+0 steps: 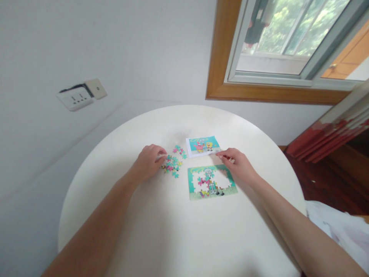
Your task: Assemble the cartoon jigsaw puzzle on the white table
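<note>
My left hand (150, 161) is closed at the left edge of a pile of loose jigsaw pieces (172, 164) in green, pink and yellow. A pale puzzle piece (161, 156) shows between its thumb and fingers. Fingers pinched, my right hand (236, 164) hovers by the lower right corner of a printed cartoon picture (201, 146); what it holds there is too small to make out. Just below lies a partly assembled jigsaw puzzle (211, 195), its border joined, with figures in the middle and white gaps to either side.
Everything lies on a round white table (178, 234) against a pale wall (144, 50). A wall socket (76, 98) is at the left. A wood-framed window (271, 93) and a red and white curtain (328, 125) are at the right, with white fabric (337, 227) beside the table.
</note>
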`<state>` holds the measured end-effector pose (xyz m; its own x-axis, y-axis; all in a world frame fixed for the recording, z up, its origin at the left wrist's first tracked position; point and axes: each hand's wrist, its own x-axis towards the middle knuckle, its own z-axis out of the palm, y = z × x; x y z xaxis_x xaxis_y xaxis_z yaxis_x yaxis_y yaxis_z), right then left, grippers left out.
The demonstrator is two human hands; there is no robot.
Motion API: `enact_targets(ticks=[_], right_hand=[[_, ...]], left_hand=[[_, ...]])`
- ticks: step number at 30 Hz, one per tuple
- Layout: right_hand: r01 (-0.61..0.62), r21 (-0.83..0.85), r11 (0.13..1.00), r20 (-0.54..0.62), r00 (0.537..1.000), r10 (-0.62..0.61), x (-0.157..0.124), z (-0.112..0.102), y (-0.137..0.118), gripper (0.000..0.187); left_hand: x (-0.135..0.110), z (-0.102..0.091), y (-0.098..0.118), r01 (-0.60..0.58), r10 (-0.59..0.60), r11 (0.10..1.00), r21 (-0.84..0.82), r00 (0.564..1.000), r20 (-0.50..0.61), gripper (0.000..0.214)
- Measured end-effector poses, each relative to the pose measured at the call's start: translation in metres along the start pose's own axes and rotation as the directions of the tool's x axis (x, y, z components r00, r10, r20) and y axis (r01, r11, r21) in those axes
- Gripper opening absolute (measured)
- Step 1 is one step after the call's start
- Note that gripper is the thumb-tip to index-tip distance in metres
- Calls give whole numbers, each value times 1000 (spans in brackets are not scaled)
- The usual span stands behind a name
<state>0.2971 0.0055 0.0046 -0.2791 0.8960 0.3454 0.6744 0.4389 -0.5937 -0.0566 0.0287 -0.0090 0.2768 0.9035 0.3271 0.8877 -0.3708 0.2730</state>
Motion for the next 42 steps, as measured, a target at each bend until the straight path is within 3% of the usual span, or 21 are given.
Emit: enact_targets(ticks=[7, 23, 32, 42], right_hand=[[-3, -16, 1000, 11, 1000, 4, -1, 0, 1, 28], [-22, -25, 999, 31, 999, 23, -1, 2, 3, 28], [-41, -6, 999, 34, 999, 41, -1, 2, 1, 28], [-47, 11, 999, 46, 998, 46, -1, 3, 1, 29]], left_hand=[[-3, 0, -5, -9, 10, 999, 31, 1000, -10, 28], [-3, -6, 6, -65, 69, 997, -37, 990, 122, 24], [-3, 0, 30, -147, 148, 987, -72, 989, 14, 23], [-7, 9, 48, -105, 105, 994, -6, 994, -15, 20]])
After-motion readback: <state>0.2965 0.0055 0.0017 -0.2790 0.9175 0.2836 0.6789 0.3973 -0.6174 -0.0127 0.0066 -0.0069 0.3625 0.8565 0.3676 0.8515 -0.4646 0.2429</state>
